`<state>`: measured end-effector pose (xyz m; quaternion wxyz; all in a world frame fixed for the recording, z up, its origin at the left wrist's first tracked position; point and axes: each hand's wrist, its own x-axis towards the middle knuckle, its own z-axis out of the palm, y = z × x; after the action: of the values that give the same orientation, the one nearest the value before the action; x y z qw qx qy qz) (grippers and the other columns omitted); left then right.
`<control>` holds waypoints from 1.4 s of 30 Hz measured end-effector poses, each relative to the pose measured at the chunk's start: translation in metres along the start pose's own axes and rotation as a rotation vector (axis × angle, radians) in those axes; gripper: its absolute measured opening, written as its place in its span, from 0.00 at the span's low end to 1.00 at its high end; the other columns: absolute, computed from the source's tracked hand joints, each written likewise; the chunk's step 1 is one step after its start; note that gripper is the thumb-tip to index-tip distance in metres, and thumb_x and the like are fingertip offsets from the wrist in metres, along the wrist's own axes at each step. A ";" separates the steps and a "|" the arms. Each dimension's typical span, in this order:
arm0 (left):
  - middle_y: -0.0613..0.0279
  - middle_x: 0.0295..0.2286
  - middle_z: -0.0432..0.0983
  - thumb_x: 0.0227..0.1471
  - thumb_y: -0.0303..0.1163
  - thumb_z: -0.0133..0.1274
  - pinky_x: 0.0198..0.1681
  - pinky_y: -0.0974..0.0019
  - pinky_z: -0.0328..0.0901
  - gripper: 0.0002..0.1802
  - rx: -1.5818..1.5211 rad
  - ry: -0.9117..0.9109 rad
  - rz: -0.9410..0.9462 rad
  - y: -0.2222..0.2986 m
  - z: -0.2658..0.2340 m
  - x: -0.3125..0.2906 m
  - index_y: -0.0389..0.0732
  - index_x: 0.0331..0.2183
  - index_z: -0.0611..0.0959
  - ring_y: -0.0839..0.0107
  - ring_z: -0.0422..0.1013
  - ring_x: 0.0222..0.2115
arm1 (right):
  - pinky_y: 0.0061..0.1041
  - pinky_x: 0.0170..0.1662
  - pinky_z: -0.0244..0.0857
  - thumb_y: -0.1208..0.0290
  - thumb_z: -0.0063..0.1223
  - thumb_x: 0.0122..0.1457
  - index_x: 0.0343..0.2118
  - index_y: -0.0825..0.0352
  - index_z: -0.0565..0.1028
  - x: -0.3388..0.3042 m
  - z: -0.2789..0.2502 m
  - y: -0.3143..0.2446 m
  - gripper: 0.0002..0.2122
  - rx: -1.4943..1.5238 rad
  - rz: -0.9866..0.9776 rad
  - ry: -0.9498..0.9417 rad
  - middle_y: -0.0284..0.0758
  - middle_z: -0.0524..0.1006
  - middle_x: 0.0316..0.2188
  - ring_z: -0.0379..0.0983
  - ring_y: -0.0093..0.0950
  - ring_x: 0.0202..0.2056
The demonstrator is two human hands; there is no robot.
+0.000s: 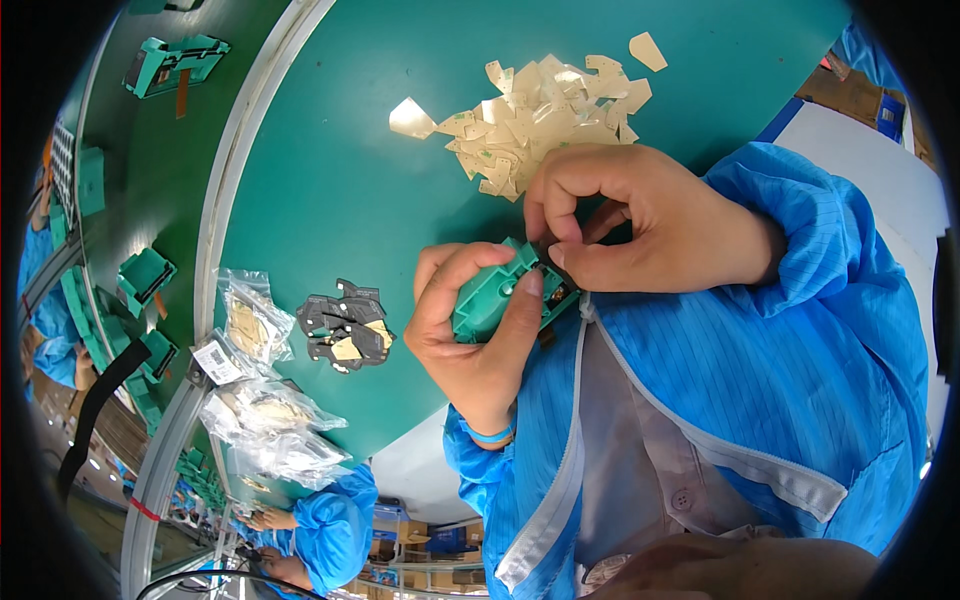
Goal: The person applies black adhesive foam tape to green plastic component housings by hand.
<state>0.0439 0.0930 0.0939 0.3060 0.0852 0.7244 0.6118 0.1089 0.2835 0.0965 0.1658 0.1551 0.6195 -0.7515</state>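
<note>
My left hand (475, 345) is wrapped round a green plastic holder (485, 308) close to my chest, its thumb lying across the top. Dark and metallic small parts show in the holder beside that thumb. At the holder's far right edge my right hand (650, 225) has its thumb and fingers pinched together. What lies between those fingertips is hidden. Beyond my hands is a loose pile of beige die-cut pieces (545, 125), some with small green marks. To the left of my left hand lies a small heap of black die-cut pieces (347, 318), a few showing beige faces.
Clear plastic bags (262, 405) of beige pieces lie at the green table's left edge, by a metal rail (222, 190). Past the rail, a green belt (165, 190) bears several green holders (150, 275). Another person's blue sleeve (335, 530) and hands show at lower left.
</note>
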 end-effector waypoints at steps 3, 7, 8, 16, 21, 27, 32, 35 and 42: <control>0.63 0.34 0.73 0.40 0.14 0.63 0.38 0.75 0.64 0.17 -0.014 -0.005 -0.018 0.000 0.000 0.001 0.37 0.36 0.82 0.76 0.71 0.33 | 0.18 0.37 0.70 0.83 0.54 0.54 0.26 0.67 0.67 0.000 -0.001 -0.002 0.07 0.000 0.023 -0.009 0.36 0.73 0.38 0.71 0.20 0.39; 0.63 0.35 0.73 0.40 0.13 0.62 0.38 0.75 0.65 0.16 -0.049 -0.017 -0.022 0.000 0.001 0.002 0.37 0.35 0.82 0.77 0.71 0.33 | 0.20 0.39 0.71 0.83 0.54 0.54 0.26 0.67 0.67 0.001 -0.002 -0.004 0.07 -0.019 0.022 -0.006 0.37 0.73 0.39 0.72 0.21 0.39; 0.63 0.35 0.73 0.40 0.13 0.62 0.38 0.75 0.65 0.17 -0.063 -0.019 -0.027 -0.001 0.001 0.002 0.37 0.35 0.82 0.77 0.70 0.33 | 0.20 0.39 0.72 0.83 0.54 0.54 0.26 0.67 0.67 0.001 -0.003 -0.004 0.07 -0.033 0.017 -0.007 0.37 0.73 0.39 0.72 0.21 0.40; 0.63 0.33 0.71 0.38 0.13 0.62 0.37 0.74 0.63 0.17 -0.151 0.001 -0.050 -0.002 0.000 0.000 0.36 0.34 0.81 0.77 0.69 0.32 | 0.18 0.35 0.70 0.79 0.55 0.57 0.30 0.68 0.69 0.002 -0.013 -0.003 0.06 -0.007 0.036 -0.120 0.34 0.71 0.36 0.71 0.19 0.37; 0.62 0.33 0.69 0.37 0.14 0.61 0.36 0.74 0.61 0.17 -0.354 -0.047 -0.058 -0.012 0.001 0.000 0.37 0.33 0.81 0.76 0.66 0.31 | 0.16 0.33 0.67 0.76 0.56 0.59 0.33 0.69 0.70 -0.002 -0.018 -0.010 0.05 0.113 0.201 -0.199 0.31 0.72 0.34 0.70 0.16 0.34; 0.58 0.32 0.67 0.36 0.23 0.63 0.36 0.74 0.59 0.17 -0.467 -0.058 -0.006 -0.021 -0.002 -0.004 0.39 0.34 0.79 0.75 0.63 0.30 | 0.17 0.33 0.65 0.69 0.57 0.61 0.34 0.69 0.73 0.002 -0.017 -0.015 0.08 0.117 0.232 -0.277 0.29 0.76 0.30 0.70 0.15 0.32; 0.57 0.31 0.66 0.35 0.28 0.64 0.35 0.75 0.57 0.17 -0.550 -0.102 0.003 -0.031 -0.005 -0.005 0.40 0.31 0.78 0.75 0.62 0.28 | 0.18 0.31 0.64 0.67 0.58 0.59 0.33 0.70 0.75 0.002 -0.013 -0.009 0.10 0.129 0.266 -0.307 0.30 0.76 0.27 0.70 0.16 0.30; 0.56 0.31 0.65 0.34 0.28 0.64 0.34 0.75 0.58 0.16 -0.588 -0.112 -0.007 -0.036 -0.006 -0.006 0.40 0.31 0.77 0.76 0.62 0.27 | 0.19 0.30 0.63 0.66 0.58 0.59 0.33 0.70 0.75 0.002 -0.014 -0.009 0.10 0.128 0.299 -0.333 0.30 0.76 0.27 0.70 0.16 0.29; 0.56 0.30 0.65 0.35 0.29 0.63 0.32 0.75 0.58 0.16 -0.630 -0.135 -0.022 -0.037 -0.011 -0.008 0.39 0.30 0.77 0.75 0.61 0.26 | 0.18 0.29 0.65 0.65 0.57 0.59 0.33 0.71 0.76 0.005 -0.014 -0.009 0.12 0.196 0.352 -0.384 0.32 0.77 0.27 0.73 0.17 0.28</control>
<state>0.0539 0.0708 0.0628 0.3712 0.0187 0.4783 0.7957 0.1005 0.2983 0.0996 0.3924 0.1301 0.4646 -0.7831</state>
